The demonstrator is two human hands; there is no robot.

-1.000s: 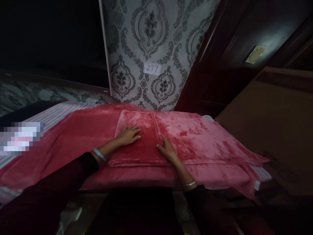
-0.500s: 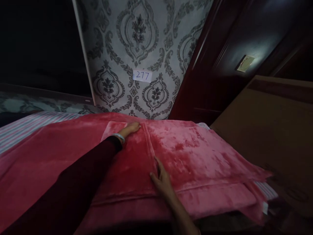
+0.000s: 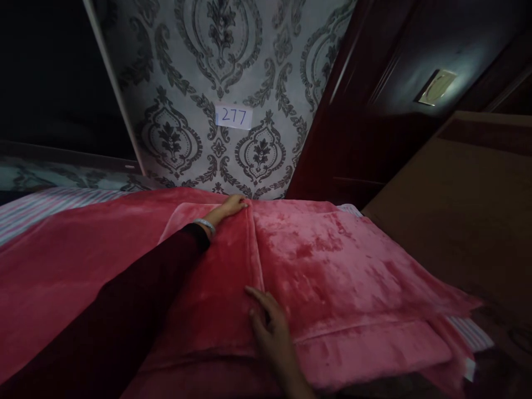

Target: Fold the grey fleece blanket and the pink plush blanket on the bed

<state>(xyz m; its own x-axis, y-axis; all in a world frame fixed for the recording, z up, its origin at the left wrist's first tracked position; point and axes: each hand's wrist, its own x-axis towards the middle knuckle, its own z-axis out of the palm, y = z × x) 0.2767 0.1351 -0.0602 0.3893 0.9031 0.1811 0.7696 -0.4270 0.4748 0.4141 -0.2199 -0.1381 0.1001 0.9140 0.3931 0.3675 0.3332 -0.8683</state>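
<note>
A plush red-pink blanket (image 3: 332, 260) lies folded in layers across a surface, with a raised seam running from its far edge toward me. At the far end of that seam, my left hand (image 3: 233, 206) has its fingers closed on the fold's edge; a light bracelet circles the wrist below a dark sleeve. Nearer to me, my right hand (image 3: 272, 327) rests on the blanket beside the same seam. Its index finger is stretched out and the thumb stands apart, while the other fingers are partly hidden.
Striped cloth (image 3: 54, 208) shows under the blanket at the left and at the right corner. Behind stands a patterned wall with a paper label (image 3: 233, 117) reading 277. A dark screen (image 3: 54, 77) is at left; a dark red door (image 3: 357, 138) and a large cardboard box (image 3: 465, 205) are at right.
My left hand has slid slightly right and farther along the blanket's far edge to the seam. My right hand has come down the seam toward me. The camera view has shifted a little.
</note>
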